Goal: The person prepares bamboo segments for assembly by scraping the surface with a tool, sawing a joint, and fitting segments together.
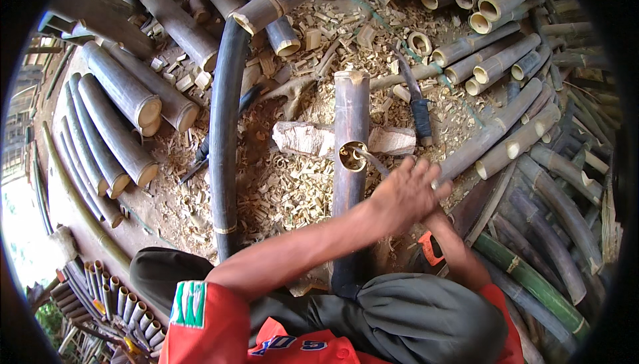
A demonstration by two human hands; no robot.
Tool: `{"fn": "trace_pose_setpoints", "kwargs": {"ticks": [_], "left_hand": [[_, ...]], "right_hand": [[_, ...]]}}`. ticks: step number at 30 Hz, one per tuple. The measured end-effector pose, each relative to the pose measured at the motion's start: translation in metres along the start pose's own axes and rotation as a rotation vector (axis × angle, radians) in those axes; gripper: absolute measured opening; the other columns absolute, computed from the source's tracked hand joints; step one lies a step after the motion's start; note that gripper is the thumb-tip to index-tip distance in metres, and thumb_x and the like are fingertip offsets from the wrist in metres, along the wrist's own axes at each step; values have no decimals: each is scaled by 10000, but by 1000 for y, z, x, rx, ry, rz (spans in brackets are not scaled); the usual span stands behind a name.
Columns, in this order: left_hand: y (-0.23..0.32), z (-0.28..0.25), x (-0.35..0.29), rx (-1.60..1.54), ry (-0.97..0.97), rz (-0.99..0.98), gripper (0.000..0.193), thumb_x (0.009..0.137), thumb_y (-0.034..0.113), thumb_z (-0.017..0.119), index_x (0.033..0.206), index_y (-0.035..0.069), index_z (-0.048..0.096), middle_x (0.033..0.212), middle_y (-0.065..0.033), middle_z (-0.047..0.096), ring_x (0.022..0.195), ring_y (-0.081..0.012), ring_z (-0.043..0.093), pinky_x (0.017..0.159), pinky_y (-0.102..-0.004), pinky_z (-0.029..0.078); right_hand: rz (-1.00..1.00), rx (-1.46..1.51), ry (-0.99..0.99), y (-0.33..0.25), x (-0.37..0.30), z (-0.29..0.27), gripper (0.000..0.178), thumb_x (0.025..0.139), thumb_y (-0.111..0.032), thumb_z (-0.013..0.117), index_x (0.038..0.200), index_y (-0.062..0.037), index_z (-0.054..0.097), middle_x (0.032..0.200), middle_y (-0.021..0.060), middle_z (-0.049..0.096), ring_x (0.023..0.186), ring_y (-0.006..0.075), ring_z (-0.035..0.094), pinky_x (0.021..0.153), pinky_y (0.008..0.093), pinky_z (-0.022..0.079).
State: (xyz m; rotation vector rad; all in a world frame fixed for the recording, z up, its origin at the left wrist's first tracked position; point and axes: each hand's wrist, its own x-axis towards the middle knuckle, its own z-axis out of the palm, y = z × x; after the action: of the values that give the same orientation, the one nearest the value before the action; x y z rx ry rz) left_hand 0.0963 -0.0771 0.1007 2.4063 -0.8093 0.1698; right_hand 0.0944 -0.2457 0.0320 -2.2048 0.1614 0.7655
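Observation:
A dark bamboo tube (pixel 351 107) lies pointing away from me across a pale, rough log (pixel 303 139), its near end between my legs. In its upper side is a round hole with curled shavings inside. A thin curved carving knife (pixel 376 163) has its tip in that hole, and its other end disappears under my hands. My left hand (pixel 403 194), reaching across to the right, is closed over the knife and slightly blurred. Beneath and beside it is my right hand (pixel 434 205), mostly hidden, closed at the knife's handle end. The handle itself is covered.
Wood chips (pixel 286 194) cover the ground. A long curved bamboo pole (pixel 224 137) stands close on the left. A dark-handled blade (pixel 421 117) lies beyond the log. Cut bamboo tubes (pixel 110 137) line the left; more bamboo (pixel 492 131) crowds the right, near an orange-handled tool (pixel 430 249).

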Motion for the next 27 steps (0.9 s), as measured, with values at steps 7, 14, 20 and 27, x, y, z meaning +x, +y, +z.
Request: {"fn": "trace_pose_setpoints", "kwargs": {"ticks": [7,14,20,27], "left_hand": [[-44,-12,35,-475,-343,-376,785,749,-38,755,1437,135,418,1383,-256,496,1130,-488,674,965,-560,571],[-55,-25,14,-508,326,-523,948,632,-120,757,1485,102,409,1497,-319,400,1154,-524,627,947,-531,590],[-61,-21,-10,-603,821,-679,919,742,-101,719,1577,66,372,1496,-301,371,1365,-481,460,1144,-521,431],[-21,-2,9,-618,584,-764,1148,682,-67,807,1650,84,210,1548,-362,266,1385,-564,409,1182,-552,395]], "right_hand": [[-175,-418,-163,-50,51,-59,500,955,-309,734,1358,-67,566,1322,203,642,1222,320,631,1037,426,517],[-675,-1103,-292,-162,80,-65,406,841,-328,764,1120,-67,627,1016,150,717,981,362,690,873,478,562],[-1181,-1250,-361,-226,93,-7,204,809,-257,787,892,-82,723,886,87,724,889,247,693,827,440,557],[-1021,-1172,-724,-179,100,-54,272,730,-200,785,915,-10,725,905,167,736,873,338,710,817,474,584]]}}
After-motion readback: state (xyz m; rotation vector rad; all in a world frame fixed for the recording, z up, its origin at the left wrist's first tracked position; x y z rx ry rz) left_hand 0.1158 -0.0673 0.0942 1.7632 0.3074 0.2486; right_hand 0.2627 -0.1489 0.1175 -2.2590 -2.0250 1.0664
